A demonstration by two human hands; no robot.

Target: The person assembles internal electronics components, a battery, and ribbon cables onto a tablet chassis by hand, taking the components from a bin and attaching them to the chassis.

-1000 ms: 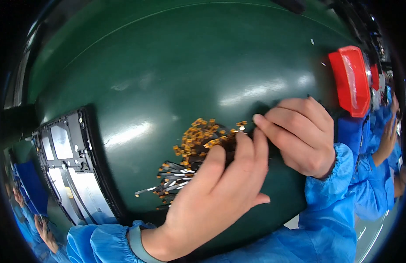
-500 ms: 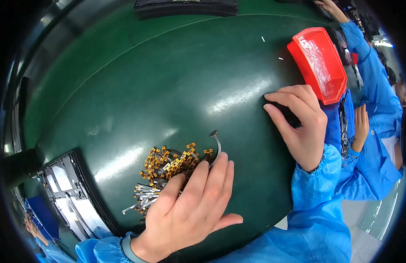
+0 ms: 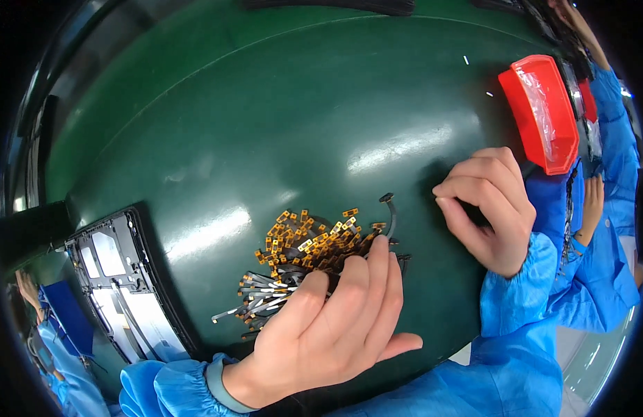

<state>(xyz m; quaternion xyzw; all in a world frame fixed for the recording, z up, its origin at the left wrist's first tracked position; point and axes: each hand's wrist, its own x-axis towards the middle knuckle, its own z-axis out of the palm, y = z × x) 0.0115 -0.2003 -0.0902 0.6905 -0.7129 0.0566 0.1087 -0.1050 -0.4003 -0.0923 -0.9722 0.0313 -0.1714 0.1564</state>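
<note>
A heap of small flex cables [image 3: 314, 240], grey ribbons with gold-orange ends, lies on the green table. My left hand [image 3: 342, 313] rests palm down over its near right side, fingers stretched and thumb out to the right; the cables under the palm are hidden. One longer ribbon with a dark connector [image 3: 387, 199] sticks out past its fingertips. To the right, my right hand [image 3: 491, 208] hovers above the table in a pinch, thumb and index tips touching. Whatever may be between those tips is too small to make out.
On the left lies a black device frame [image 3: 120, 278] with silver panels. A red bin [image 3: 540, 115] with clear plastic stands at the right, near a blue bin [image 3: 550, 201] of dark cables. Co-workers in blue sleeves [image 3: 599, 257] sit at both sides.
The view has shifted, so the table's things appear farther right or lower. My right thumb and index finger have closed together. My left hand stays over the heap.
</note>
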